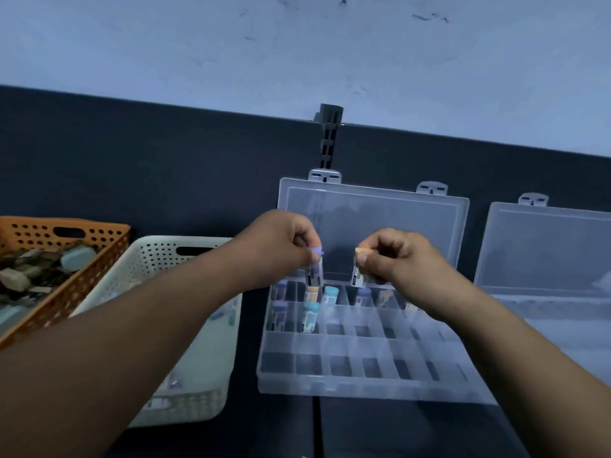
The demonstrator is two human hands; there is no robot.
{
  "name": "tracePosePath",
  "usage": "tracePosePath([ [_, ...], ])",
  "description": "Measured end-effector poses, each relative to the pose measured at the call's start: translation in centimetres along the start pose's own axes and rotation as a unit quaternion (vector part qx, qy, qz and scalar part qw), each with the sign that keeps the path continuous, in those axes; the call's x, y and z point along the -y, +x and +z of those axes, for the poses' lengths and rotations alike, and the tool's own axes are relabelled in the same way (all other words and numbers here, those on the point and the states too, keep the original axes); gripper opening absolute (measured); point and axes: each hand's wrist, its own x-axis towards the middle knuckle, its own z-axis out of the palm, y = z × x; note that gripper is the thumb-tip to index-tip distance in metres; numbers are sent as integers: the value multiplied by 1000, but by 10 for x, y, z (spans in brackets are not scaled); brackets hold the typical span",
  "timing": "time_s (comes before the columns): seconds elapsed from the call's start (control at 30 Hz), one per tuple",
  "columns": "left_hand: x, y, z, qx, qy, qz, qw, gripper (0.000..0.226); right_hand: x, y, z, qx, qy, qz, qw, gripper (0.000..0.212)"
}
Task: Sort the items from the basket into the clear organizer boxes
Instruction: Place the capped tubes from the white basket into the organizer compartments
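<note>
Both hands are raised over the back row of the compartments, each with fingers curled: the left hand (pixel 287 242) pinches a small labelled tube with a purple cap (pixel 314 271) by its top, and the right hand (pixel 393 256) pinches a similar small tube with an orange cap (pixel 359 271), both tubes hanging roughly upright with their lower ends just above the box. Nearest the viewer is the dark surface (pixel 363 431), on which the clear plastic organizer box with a grid of compartments (pixel 363 388) lies open; its front rows show only bare cells. Left of it, partly under the left forearm, stands a white perforated plastic basket (pixel 185 401) with a few small tubes lying inside. In the two far rows of the organizer stand a teal-capped tube (pixel 310 317), another teal-capped tube (pixel 330 294) and purple-capped tubes (pixel 280 289) towards the left side. Further left sits an orange perforated basket (pixel 66 302) holding a heap of mixed items, too dim to tell apart. The organizer's clear lid (pixel 396 219) stands up against a dark back panel (pixel 165 160), a second clear organizer box (pixel 545 252) is open at the right edge, and a pale wall (pixel 297 44) rises behind.
</note>
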Motion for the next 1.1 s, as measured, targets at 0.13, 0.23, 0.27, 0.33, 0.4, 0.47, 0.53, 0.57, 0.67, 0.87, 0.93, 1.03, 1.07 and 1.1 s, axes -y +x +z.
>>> tracePosePath([
  [0.13,-14,8,25,7,37,-8,999,11,-19,-4,-14,11,-37,9,999,7],
  [0.23,-22,11,43,27,81,-22,996,9,-32,-4,-20,19,-88,18,996,8],
  [0.27,-23,12,47,38,104,-25,994,8,-36,-5,-21,26,-102,22,994,8],
  [0.33,-26,13,54,52,157,-23,986,6,-42,-5,-20,49,-134,25,990,8],
  [0.4,-26,13,60,59,203,-23,977,7,-46,-5,-18,69,-182,18,981,10],
  [0.47,-24,14,64,67,240,-27,968,7,-48,-4,-14,82,-222,9,972,11],
  [0.53,-20,15,69,78,262,-37,961,8,-50,-4,-10,94,-251,1,963,9],
  [0.57,-19,16,71,85,270,-42,958,9,-52,-4,-8,98,-263,-2,960,8],
  [0.67,-13,18,79,97,293,-50,950,6,-56,-4,-4,107,-282,-1,954,8],
  [0.87,-4,16,92,107,337,-77,932,16,-67,-2,7,106,-318,13,942,7],
  [0.93,-2,15,92,108,337,-73,932,15,-67,-3,8,103,-330,15,938,7],
  [1.03,2,14,88,108,332,-58,935,5,-64,-2,5,107,-350,16,930,7],
  [1.07,3,13,86,103,328,-52,938,7,-62,-2,4,108,-356,17,928,9],
  [1.1,4,12,83,98,321,-49,941,11,-58,-1,2,111,-364,19,924,12],
])
